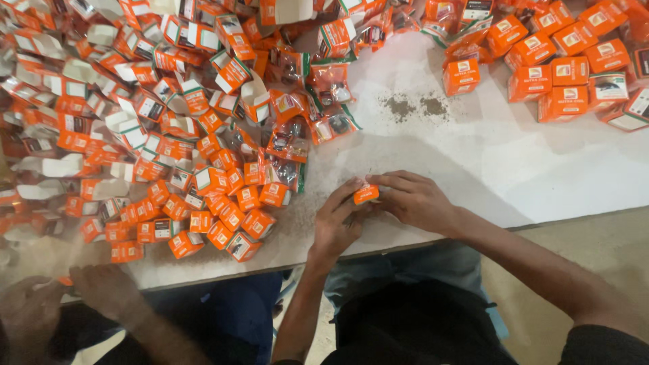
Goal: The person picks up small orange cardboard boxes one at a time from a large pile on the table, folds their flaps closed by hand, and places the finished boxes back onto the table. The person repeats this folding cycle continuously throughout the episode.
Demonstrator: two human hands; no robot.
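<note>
My left hand and my right hand meet over the white table near its front edge. Between their fingertips they hold one small orange box. To the left of my hands lies a dense heap of small orange boxes, some closed and some with open white flaps. Clear plastic packets with small dark parts lie along the heap's right side.
A group of closed orange boxes stands at the far right. A patch of dark dust marks the tabletop. Another person's hands rest at the table's front edge, lower left.
</note>
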